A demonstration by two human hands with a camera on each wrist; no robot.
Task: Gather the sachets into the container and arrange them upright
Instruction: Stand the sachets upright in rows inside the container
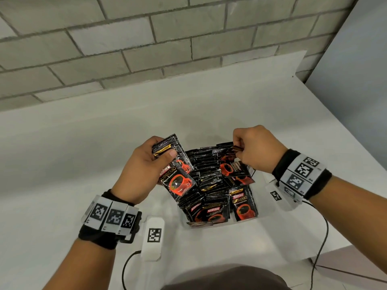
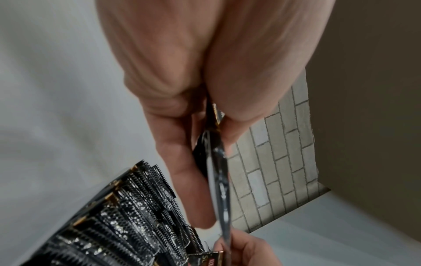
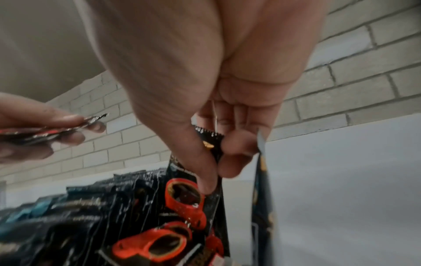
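Note:
Several black sachets with a red cup print stand packed [image 1: 211, 181] in a container whose front edge [image 1: 240, 223] barely shows under them. My left hand [image 1: 165, 151] holds a few sachets [image 1: 178, 181] fanned above the container's left side, thumb on top; the left wrist view shows these held sachets [image 2: 218, 171] edge-on between thumb and fingers. My right hand [image 1: 239, 148] pinches the top edge of one sachet [image 1: 232, 167] at the container's back right. In the right wrist view its thumb and fingers [image 3: 212, 144] pinch that sachet [image 3: 189, 198].
A white block with a black marker [image 1: 154, 235] and a cable lies on the white table left of the container. Another marked block [image 1: 276, 195] sits to the right. A brick wall [image 1: 146, 49] stands behind. The table's edge [image 1: 335, 250] runs close on the right.

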